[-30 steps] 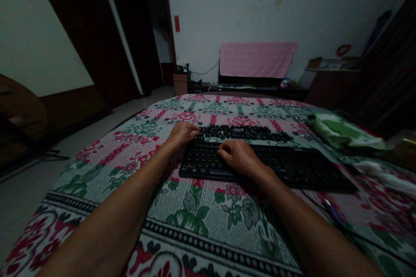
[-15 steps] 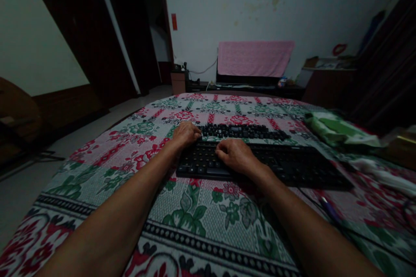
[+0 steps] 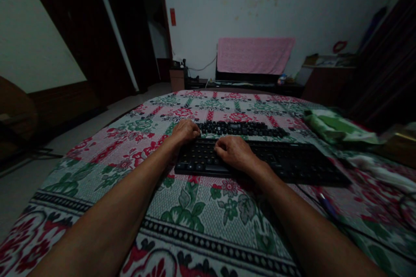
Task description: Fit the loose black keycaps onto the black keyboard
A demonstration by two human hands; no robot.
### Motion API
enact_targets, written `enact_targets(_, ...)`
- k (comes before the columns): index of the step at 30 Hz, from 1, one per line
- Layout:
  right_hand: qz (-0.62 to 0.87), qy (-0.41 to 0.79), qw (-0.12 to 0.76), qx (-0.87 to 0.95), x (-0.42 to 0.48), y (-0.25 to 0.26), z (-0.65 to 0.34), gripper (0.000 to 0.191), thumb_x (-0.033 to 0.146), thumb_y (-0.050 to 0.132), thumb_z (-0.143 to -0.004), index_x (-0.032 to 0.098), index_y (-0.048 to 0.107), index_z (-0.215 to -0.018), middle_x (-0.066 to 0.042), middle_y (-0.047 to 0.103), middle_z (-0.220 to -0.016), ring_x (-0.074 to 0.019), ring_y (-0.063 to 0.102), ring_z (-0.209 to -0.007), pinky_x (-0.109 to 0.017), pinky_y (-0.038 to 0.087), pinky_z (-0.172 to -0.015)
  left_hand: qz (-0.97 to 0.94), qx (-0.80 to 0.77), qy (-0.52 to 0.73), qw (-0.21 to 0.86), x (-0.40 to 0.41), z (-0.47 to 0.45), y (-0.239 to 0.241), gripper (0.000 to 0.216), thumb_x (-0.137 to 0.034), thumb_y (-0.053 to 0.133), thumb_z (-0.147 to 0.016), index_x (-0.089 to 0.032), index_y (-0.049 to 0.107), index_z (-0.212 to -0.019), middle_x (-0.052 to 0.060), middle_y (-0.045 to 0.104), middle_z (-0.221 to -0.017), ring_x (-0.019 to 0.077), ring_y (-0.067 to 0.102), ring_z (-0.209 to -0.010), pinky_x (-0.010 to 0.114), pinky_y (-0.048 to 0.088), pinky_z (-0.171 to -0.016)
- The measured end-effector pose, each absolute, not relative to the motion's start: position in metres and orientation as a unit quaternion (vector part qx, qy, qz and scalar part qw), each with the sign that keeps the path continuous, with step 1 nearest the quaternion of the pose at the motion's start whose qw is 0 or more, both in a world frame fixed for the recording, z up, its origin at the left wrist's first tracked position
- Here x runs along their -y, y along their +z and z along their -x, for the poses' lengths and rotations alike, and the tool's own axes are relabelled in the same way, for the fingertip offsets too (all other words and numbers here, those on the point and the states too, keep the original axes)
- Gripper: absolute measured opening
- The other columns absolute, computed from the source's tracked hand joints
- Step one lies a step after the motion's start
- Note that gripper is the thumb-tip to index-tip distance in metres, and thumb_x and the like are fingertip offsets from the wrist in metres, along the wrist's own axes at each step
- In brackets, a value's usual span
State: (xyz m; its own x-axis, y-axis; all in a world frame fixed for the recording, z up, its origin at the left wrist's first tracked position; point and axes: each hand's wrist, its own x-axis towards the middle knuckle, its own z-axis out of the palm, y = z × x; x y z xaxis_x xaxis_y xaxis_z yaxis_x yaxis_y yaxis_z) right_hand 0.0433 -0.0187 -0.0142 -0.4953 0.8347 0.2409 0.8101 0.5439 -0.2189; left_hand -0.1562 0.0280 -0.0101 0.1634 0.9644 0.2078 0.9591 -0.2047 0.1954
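A black keyboard (image 3: pixel 302 162) lies on the patterned tablecloth. Its left part shows small pale dots where keycaps are off, while keys still sit along its bottom left edge. Behind it runs a row of loose black keycaps (image 3: pixel 240 128). My left hand (image 3: pixel 186 130) is closed at the keyboard's top left corner, beside the left end of that row. My right hand (image 3: pixel 234 151) rests over the middle of the keyboard, fingers curled and thumb against the forefinger. Whatever either hand pinches is too small or hidden to make out.
To the right lie a green and white packet (image 3: pixel 338 126) and a crumpled white item (image 3: pixel 380 173). A dark cable (image 3: pixel 354 229) and a purple pen-like object (image 3: pixel 326 203) are near my right forearm. A pink towel (image 3: pixel 255 55) hangs over something against the far wall.
The whole view has shifted slightly, with everything a little higher in the picture. Both hands keep nearly the same place and pose at the keyboard.
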Motion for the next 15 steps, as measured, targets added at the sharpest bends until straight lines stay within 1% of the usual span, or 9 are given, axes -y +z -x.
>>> enact_targets(2,0.476,0.037,0.159,0.864,0.019,-0.014,-0.043,0.023,0.033,0.043,-0.076,0.022,0.063,-0.079,-0.004,0.063,-0.077,-0.0146,0.053,-0.070,-0.024,0.030,-0.057,-0.766,-0.620,0.168,0.020,-0.028,0.157,-0.007,0.023,-0.031,0.050,-0.065,-0.022,0.067,-0.079,0.001,0.065,-0.073,0.0154,0.055,-0.073,0.023,0.038,-0.065)
enact_targets(4,0.475,0.037,0.161,0.864,0.019,-0.014,-0.044,0.023,0.033,0.043,-0.076,0.022,0.063,-0.080,-0.003,0.063,-0.077,-0.0146,0.053,-0.070,-0.024,0.030,-0.057,-0.761,-0.613,0.204,0.054,-0.026,0.158,-0.002,0.024,-0.031,0.050,-0.066,-0.019,0.067,-0.078,0.000,0.064,-0.068,0.0138,0.054,-0.067,0.022,0.038,-0.062)
enact_targets(7,0.468,0.039,0.164,0.867,0.018,-0.013,-0.045,0.023,0.034,0.043,-0.076,0.023,0.063,-0.081,-0.003,0.063,-0.078,-0.0143,0.054,-0.071,-0.023,0.031,-0.058,-0.749,-0.599,0.232,0.162,-0.019,0.157,0.007,0.024,-0.031,0.053,-0.064,-0.015,0.067,-0.075,-0.001,0.061,-0.060,0.0112,0.051,-0.059,0.021,0.036,-0.056)
enact_targets(11,0.461,0.037,0.157,0.873,0.017,-0.013,-0.046,0.024,0.034,0.042,-0.076,0.022,0.063,-0.081,-0.003,0.063,-0.076,-0.0135,0.054,-0.069,-0.023,0.030,-0.057,-0.743,-0.539,0.200,0.343,-0.003,0.153,0.016,0.023,-0.030,0.057,-0.061,-0.013,0.065,-0.075,-0.001,0.059,-0.059,0.0079,0.046,-0.053,0.020,0.034,-0.052)
enact_targets(13,0.462,0.032,0.152,0.873,0.017,-0.014,-0.046,0.023,0.033,0.042,-0.076,0.023,0.063,-0.080,-0.002,0.063,-0.075,-0.0134,0.054,-0.068,-0.023,0.029,-0.055,-0.738,-0.523,0.177,0.388,0.005,0.150,0.021,0.022,-0.029,0.059,-0.060,-0.014,0.065,-0.074,-0.001,0.059,-0.061,0.0073,0.045,-0.053,0.020,0.033,-0.051)
enact_targets(15,0.462,0.027,0.151,0.874,0.017,-0.014,-0.045,0.023,0.033,0.042,-0.076,0.023,0.063,-0.079,-0.002,0.063,-0.074,-0.0135,0.054,-0.066,-0.023,0.028,-0.054,-0.738,-0.522,0.147,0.402,0.013,0.147,0.025,0.021,-0.029,0.060,-0.059,-0.014,0.065,-0.074,-0.002,0.058,-0.060,0.0066,0.042,-0.052,0.020,0.030,-0.049)
